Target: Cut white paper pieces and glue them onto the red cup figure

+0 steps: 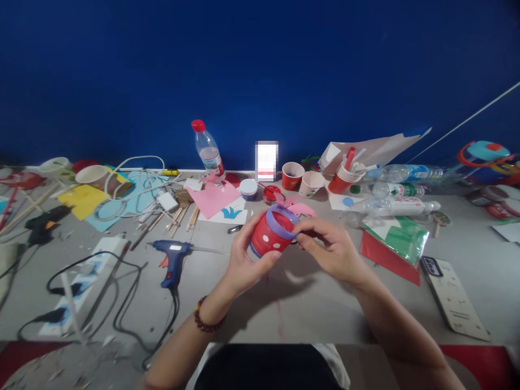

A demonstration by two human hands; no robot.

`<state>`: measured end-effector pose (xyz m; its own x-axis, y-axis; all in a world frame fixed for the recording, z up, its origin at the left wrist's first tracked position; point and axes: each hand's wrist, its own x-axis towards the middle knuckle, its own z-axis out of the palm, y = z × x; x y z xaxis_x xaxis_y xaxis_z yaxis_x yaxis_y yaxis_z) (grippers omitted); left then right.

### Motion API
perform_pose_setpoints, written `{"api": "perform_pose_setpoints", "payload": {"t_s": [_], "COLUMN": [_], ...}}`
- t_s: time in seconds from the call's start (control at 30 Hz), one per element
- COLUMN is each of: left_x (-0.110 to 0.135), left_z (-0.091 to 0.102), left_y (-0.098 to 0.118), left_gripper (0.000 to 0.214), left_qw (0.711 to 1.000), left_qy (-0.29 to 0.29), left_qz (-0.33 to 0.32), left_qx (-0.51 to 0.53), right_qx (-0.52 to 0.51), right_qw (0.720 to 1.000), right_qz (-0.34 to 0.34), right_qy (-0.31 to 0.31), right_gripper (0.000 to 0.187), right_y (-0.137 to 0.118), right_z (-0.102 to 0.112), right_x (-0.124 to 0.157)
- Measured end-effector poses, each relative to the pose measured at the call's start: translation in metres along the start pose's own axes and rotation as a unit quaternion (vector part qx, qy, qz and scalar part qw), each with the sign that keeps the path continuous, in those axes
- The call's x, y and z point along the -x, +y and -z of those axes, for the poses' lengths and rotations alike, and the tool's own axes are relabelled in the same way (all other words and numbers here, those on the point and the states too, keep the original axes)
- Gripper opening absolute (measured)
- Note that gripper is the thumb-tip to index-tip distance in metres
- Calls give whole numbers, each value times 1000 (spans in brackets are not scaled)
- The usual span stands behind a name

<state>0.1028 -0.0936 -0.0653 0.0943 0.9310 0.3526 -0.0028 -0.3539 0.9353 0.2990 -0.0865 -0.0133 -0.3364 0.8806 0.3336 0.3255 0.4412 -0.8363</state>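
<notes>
My left hand [246, 254] is wrapped round a red cup [268, 236] with white dots and a purple band at its rim. The cup is held above the table, tilted with its mouth toward the upper right. My right hand [327, 246] pinches at the purple rim, thumb against the fingers; whether it grips the band or something small there is hidden. Pink paper petal shapes [303, 209] show just behind the rim. Behind the cup stand an open pot of red paint [273, 194] and a white-lidded jar [248, 189].
A blue glue gun [173, 260] lies left, its cord near a white power strip [87, 287]. Paper cups [293, 176], a water bottle [209, 151] and pink paper [213, 199] line the back. Plastic bottles [400, 206], green sheets [400, 238] and a phone [455, 298] lie right.
</notes>
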Motion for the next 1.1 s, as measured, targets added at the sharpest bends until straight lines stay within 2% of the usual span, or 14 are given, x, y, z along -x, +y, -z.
{"api": "perform_pose_setpoints", "payload": {"t_s": [0.2, 0.43, 0.67, 0.87, 1.1], "left_x": [0, 0, 2, 2, 2], "left_z": [-2, -3, -4, -4, -1], "left_y": [2, -2, -2, -3, -8], "left_gripper": [62, 55, 49, 54, 61], "left_qw": [999, 998, 995, 997, 999], "left_qy": [20, 56, 73, 47, 2], "left_qz": [27, 2, -20, -33, -40], "left_qx": [-7, -35, -59, -56, 13], "right_qx": [12, 13, 9, 7, 21], "right_qw": [1000, 999, 1000, 999, 999], "right_qz": [15, 34, 26, 31, 45], "right_qy": [-3, -1, 15, 10, 0], "right_gripper": [12, 10, 9, 10, 10], "right_y": [0, 4, 5, 2, 1], "right_z": [1, -4, -8, -5, 2], "right_x": [0, 1, 1, -1, -1]}}
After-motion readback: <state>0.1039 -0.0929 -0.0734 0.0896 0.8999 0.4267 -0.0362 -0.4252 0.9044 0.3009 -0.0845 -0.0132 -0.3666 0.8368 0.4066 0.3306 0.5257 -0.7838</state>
